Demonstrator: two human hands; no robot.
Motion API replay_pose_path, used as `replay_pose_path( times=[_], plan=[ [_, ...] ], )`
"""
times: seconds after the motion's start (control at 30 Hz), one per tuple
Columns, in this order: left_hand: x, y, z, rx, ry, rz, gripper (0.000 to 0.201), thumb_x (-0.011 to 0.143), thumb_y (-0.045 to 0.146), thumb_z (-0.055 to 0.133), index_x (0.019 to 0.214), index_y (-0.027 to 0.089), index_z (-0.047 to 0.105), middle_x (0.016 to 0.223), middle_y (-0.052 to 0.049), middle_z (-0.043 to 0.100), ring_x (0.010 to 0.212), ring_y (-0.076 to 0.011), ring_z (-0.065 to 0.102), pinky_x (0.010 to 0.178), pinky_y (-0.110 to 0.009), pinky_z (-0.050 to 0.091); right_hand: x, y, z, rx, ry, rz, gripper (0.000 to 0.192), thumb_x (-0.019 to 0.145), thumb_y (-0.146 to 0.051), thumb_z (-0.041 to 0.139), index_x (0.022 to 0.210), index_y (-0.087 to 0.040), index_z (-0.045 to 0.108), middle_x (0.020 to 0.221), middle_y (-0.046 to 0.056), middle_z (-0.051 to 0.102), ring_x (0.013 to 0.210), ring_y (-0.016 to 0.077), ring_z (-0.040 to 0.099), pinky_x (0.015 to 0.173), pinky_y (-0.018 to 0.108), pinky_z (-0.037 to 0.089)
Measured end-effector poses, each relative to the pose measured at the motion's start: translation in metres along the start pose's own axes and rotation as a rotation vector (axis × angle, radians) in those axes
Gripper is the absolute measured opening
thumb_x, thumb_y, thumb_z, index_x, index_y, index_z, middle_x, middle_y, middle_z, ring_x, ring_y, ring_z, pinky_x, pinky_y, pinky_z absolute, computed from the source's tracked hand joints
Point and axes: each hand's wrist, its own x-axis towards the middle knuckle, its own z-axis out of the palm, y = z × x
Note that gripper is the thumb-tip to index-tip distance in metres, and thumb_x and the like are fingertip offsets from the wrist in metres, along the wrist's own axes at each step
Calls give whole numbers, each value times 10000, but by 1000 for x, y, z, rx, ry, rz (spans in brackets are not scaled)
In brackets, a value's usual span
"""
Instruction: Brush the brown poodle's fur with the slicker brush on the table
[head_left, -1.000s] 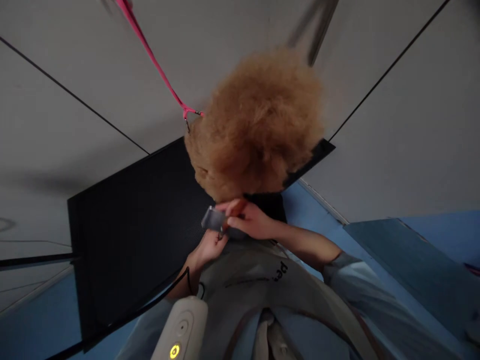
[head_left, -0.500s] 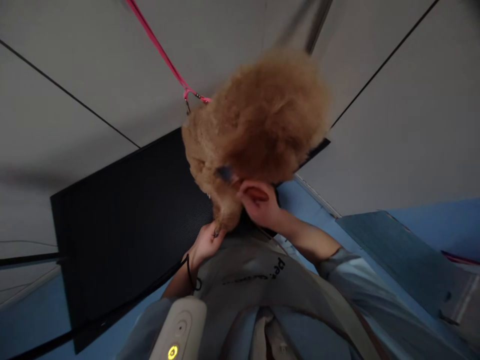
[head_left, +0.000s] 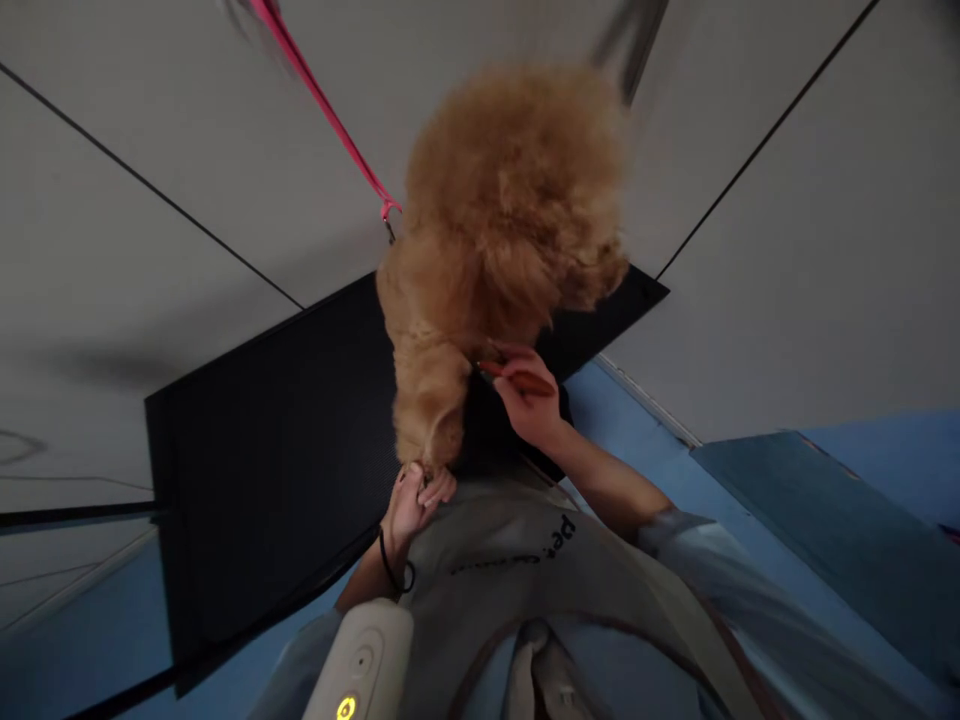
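Observation:
A fluffy tan dog point(head_left: 510, 190) is on a black grooming table point(head_left: 285, 430), its head toward the upper right. Near the table's front edge, my left hand point(head_left: 416, 500) is closed around the dog's paw point(head_left: 429, 468), with the curly leg stretched down toward my apron. To the right of that leg, my right hand point(head_left: 534, 400) grips a slim red-handled tool point(head_left: 525, 380) whose tip points left at the leg. The tool's working end is too small and dark to make out.
A pink leash point(head_left: 322, 100) with a metal clip runs from the upper left to the dog. Thin dark lines cross the grey surface beyond. A white device with a lit yellow button point(head_left: 360, 660) is at my chest. A blue-green panel point(head_left: 817, 530) lies at the right.
The dog's head has shifted up and slightly left, and its leg shows more fully. My right hand has turned, bringing the red handle into sight. My left hand has moved slightly down and left.

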Motion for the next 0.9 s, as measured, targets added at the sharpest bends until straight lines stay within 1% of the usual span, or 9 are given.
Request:
replay_pose_path(
  times=[0.13,0.27,0.37,0.4,0.47,0.53,0.67,0.8,0.9],
  plan=[
    [-13,13,9,-182,57,-99,632,725,584,643,491,184,213,398,100,66,362,-40,92,430,-195,278,2,11,10,141,-227,47,227,816,-430,593,836,-216,521,1086,84,667,1029,200,628,912,414,485],
    [-28,20,7,-294,95,-168,661,722,525,669,482,189,154,418,102,30,384,-38,58,425,-182,280,6,17,16,139,68,3,235,826,-447,571,820,-222,502,1117,84,650,1090,198,597,956,415,451],
    [-37,25,5,-418,111,-176,587,747,444,667,507,182,199,433,115,18,384,-33,11,394,-159,243,1,18,20,218,-286,-20,190,811,-390,613,824,-214,541,1094,84,664,1046,202,623,919,407,474],
    [-40,27,5,-458,123,-161,554,755,417,663,524,180,219,437,119,16,386,-33,-6,385,-150,228,0,18,21,246,-302,-22,173,814,-370,615,823,-211,546,1076,81,671,1019,197,633,907,403,479],
    [-45,31,5,-506,140,-127,500,774,383,645,558,179,242,441,123,14,387,-34,-33,367,-137,202,-2,18,24,267,-67,-44,139,833,-337,595,823,-210,540,1090,75,664,1034,183,623,939,406,458],
    [-50,34,5,-503,152,-95,479,789,374,623,581,183,236,442,123,9,385,-36,-55,343,-133,165,-4,16,29,265,82,-69,127,832,-325,594,815,-213,536,1122,72,648,1066,179,604,963,409,442],
    [-58,43,10,-395,263,-6,465,822,389,581,622,193,210,445,119,-8,395,-42,-114,300,-150,65,-15,10,41,311,-199,-11,162,797,-357,628,786,-210,560,1054,75,665,991,197,634,899,414,492],
    [-64,55,18,-263,404,37,423,873,382,516,654,197,206,458,110,9,426,-55,-139,291,-160,44,-23,6,50,279,108,-32,146,801,-354,629,771,-223,572,1130,66,627,1070,203,589,965,452,449],
    [-67,62,21,-163,476,37,419,887,360,488,658,200,176,468,106,-8,447,-59,-159,287,-179,5,-26,3,54,379,-149,-43,142,800,-360,635,789,-227,587,1057,59,654,996,201,624,891,432,500]
  ],
)
